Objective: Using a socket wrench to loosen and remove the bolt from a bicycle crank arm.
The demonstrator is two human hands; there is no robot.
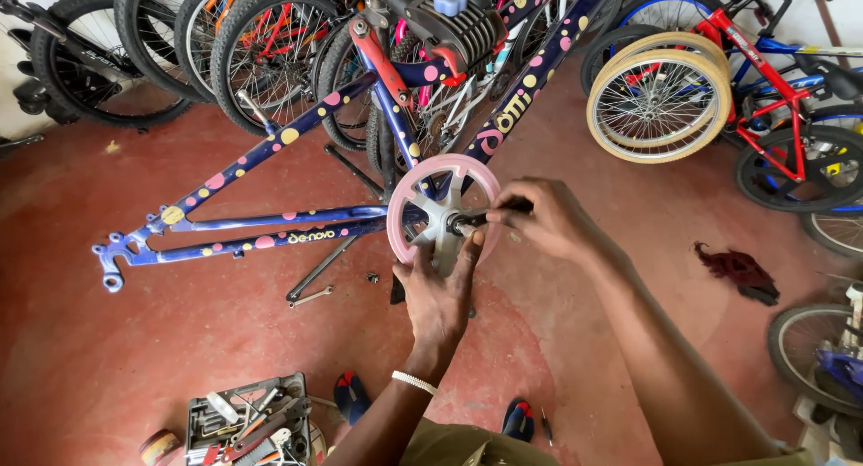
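Two hands work at the pink chain guard of a blue dotted bike frame.

The left hand point(438, 297) lies open, fingers spread, against the lower face of the pink chain guard point(438, 205), which sits at the bottom of the bike frame point(270, 147). The right hand point(546, 219), just right of the guard, pinches a small dark tool point(467, 221) pointed at the guard's centre. The frame hangs in a stand above the red floor point(108, 358). Below and left of the guard lies a tray of tools point(247, 421); a spanner point(311, 297) rests on the floor between tray and guard. Well right of the guard lies a dark red rag point(739, 270), and up right of it leans a cream-tyred wheel point(659, 96).
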